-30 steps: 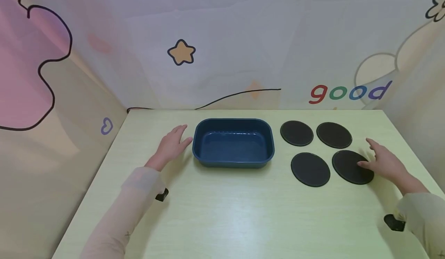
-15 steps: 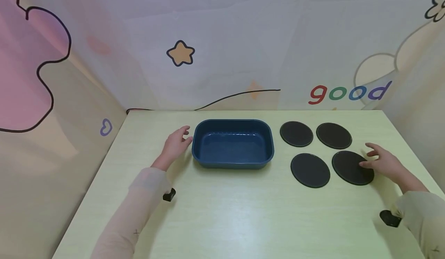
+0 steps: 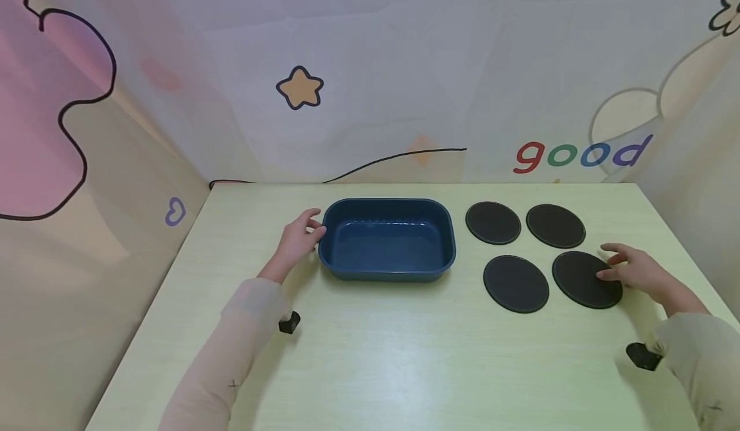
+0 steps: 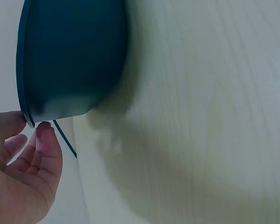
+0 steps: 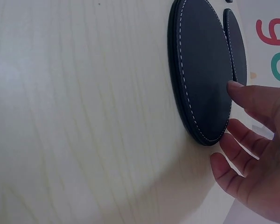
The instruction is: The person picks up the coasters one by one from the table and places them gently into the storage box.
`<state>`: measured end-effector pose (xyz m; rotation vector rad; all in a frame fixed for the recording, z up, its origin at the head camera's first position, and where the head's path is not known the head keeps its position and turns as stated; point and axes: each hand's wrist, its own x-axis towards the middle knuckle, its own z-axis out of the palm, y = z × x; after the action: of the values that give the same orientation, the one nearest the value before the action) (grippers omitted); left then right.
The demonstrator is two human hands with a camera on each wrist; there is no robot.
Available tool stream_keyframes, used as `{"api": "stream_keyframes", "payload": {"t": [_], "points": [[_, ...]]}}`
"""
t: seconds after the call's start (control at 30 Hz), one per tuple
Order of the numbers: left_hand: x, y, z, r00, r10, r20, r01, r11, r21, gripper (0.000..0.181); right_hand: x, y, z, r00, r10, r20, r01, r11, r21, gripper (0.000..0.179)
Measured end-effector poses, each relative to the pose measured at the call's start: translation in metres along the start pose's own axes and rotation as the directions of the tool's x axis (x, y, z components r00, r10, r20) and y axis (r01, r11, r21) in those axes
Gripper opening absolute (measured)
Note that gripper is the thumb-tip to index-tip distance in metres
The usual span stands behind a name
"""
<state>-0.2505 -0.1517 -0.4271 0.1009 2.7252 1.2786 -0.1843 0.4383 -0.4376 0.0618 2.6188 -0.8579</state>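
Observation:
A deep blue rectangular baking dish (image 3: 387, 245) stands on the table. My left hand (image 3: 297, 241) is at its left end. In the left wrist view the thumb (image 4: 11, 123) is at the rim and the bent fingers meet the outer wall, pinching the dish's edge. My right hand (image 3: 642, 272) is at the nearest right black round coaster (image 3: 581, 277). In the right wrist view, white stitching runs round this coaster (image 5: 203, 70). The right thumb (image 5: 247, 95) reaches its edge, while the loosely bent fingers lie alongside, apart from the thumb.
Three more black coasters lie right of the dish: one at the front (image 3: 516, 283), one behind it (image 3: 493, 222) and another at the back right (image 3: 555, 225). A patterned cloth backdrop (image 3: 376, 97) rises behind the pale wooden table (image 3: 381, 347).
My left hand has moved right, up to the dish's end, and its thumb now meets the rim. My right hand's fingers have bent in slightly beside the coaster. Dish and coasters have stayed put.

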Motion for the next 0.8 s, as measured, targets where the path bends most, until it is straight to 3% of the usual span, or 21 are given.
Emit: {"api": "stream_keyframes", "payload": {"t": [0.5,0.8], "points": [[0.002,0.003,-0.001,0.993,-0.090,0.077,0.104,0.971,-0.214,0.043,0.008,0.001,-0.002,0.999,0.029,0.024,-0.029,1.000,0.003,0.062],[0.003,0.005,-0.002,0.988,-0.111,0.110,0.136,0.958,-0.253,0.039,0.011,-0.001,-0.004,0.997,0.030,0.073,-0.031,0.999,0.019,0.058]]}}
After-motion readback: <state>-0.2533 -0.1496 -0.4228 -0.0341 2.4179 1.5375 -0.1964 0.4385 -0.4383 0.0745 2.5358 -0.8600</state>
